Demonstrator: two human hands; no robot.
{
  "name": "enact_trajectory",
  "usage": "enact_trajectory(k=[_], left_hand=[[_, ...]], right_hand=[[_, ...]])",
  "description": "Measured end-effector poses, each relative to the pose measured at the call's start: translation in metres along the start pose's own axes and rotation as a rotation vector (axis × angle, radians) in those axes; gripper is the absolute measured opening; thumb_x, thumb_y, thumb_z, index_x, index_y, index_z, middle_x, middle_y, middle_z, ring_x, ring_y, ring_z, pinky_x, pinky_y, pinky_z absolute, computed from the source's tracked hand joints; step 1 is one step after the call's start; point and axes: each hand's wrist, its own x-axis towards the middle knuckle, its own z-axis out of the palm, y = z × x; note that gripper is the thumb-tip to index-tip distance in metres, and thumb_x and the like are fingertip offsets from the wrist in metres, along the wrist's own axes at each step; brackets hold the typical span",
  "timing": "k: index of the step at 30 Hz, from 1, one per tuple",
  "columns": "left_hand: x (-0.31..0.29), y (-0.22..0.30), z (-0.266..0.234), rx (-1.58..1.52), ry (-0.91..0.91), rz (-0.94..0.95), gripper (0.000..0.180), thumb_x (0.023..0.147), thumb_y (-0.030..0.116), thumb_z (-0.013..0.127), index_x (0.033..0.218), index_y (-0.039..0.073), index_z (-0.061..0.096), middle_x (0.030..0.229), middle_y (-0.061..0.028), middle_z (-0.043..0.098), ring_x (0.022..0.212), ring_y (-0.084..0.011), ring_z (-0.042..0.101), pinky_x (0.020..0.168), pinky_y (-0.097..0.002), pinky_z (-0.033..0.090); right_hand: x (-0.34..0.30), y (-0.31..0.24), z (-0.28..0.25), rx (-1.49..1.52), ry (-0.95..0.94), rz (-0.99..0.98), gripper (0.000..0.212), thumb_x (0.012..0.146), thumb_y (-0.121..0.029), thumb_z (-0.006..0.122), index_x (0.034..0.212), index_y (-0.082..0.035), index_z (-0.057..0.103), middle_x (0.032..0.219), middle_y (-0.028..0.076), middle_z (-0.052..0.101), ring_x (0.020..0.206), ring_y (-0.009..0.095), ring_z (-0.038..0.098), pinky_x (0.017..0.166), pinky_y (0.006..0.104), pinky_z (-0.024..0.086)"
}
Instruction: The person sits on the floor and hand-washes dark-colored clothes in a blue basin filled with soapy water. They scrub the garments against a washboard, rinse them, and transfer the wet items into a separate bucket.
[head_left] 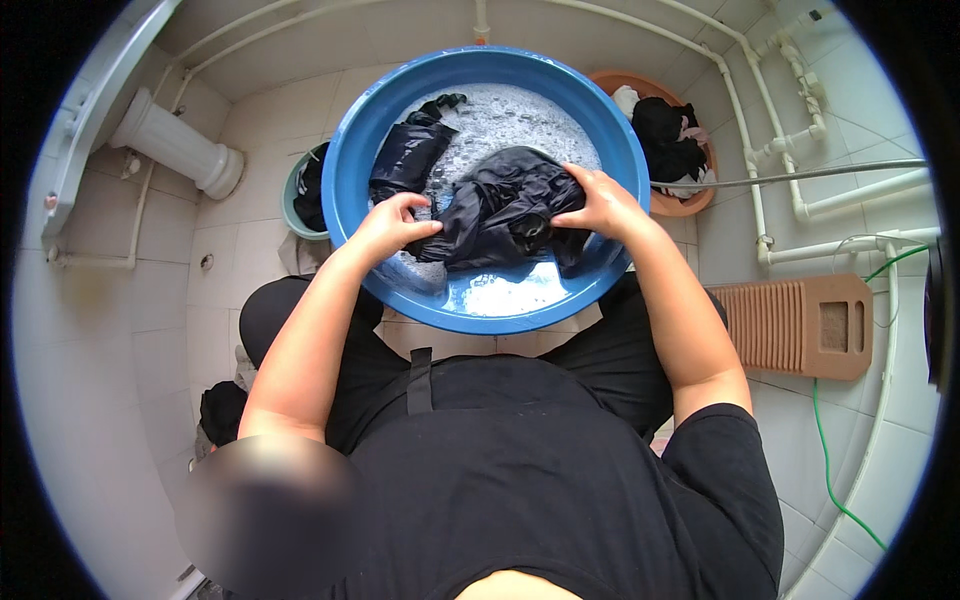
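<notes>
A wet, crumpled black garment [505, 210] lies in foamy water in a large blue basin [490, 322] between my knees. At its left edge is my left hand [392, 230], with thumb and fingers curved but apart; the cloth lies close to the fingertips, and no grip shows. My right hand [605, 207] holds the garment's right side, thumb and index finger on the cloth; the other fingers are partly hidden. Another shiny dark piece of cloth [408, 155] rests in the suds at the basin's left, just beyond my left hand.
An orange-brown basin [688, 205] with dark and white clothes stands at the back right. Behind the blue basin's left side is a small teal tub [292, 200] with dark cloth. A brown washboard [800, 325] lies at the right, near white pipes [745, 140] and a green hose [825, 450].
</notes>
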Motion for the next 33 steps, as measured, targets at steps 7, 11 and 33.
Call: enact_trajectory(k=[7,11,33], left_hand=[[-0.025,0.018,-0.026,-0.126,0.096,0.078,0.015,0.081,0.015,0.061,0.086,0.001,0.062,0.076,-0.0004,0.061,0.071,-0.0072,0.054,0.065,-0.0233,0.044],[-0.026,0.017,-0.020,0.186,0.205,-0.024,0.030,0.079,0.030,0.064,0.091,0.002,0.063,0.078,-0.0074,0.064,0.075,-0.0168,0.061,0.069,-0.0299,0.047],[-0.011,0.099,-0.048,-1.331,-0.056,0.255,0.033,0.088,0.022,0.039,0.102,-0.002,0.058,0.101,-0.0157,0.062,0.093,-0.0270,0.060,0.088,-0.0382,0.046]], right_hand=[[0.017,0.008,-0.032,0.467,0.194,0.029,0.031,0.070,-0.015,0.059,0.100,-0.005,0.061,0.089,0.013,0.064,0.085,0.023,0.061,0.076,0.0317,0.046],[0.015,-0.023,-0.040,1.496,0.187,-0.021,0.025,0.083,-0.012,0.055,0.105,-0.002,0.055,0.096,0.006,0.061,0.086,0.013,0.058,0.078,0.0271,0.046],[0.006,-0.006,-0.056,0.456,0.335,-0.154,0.039,0.069,-0.024,0.070,0.103,-0.007,0.061,0.091,0.012,0.062,0.081,0.023,0.058,0.075,0.0306,0.045]])
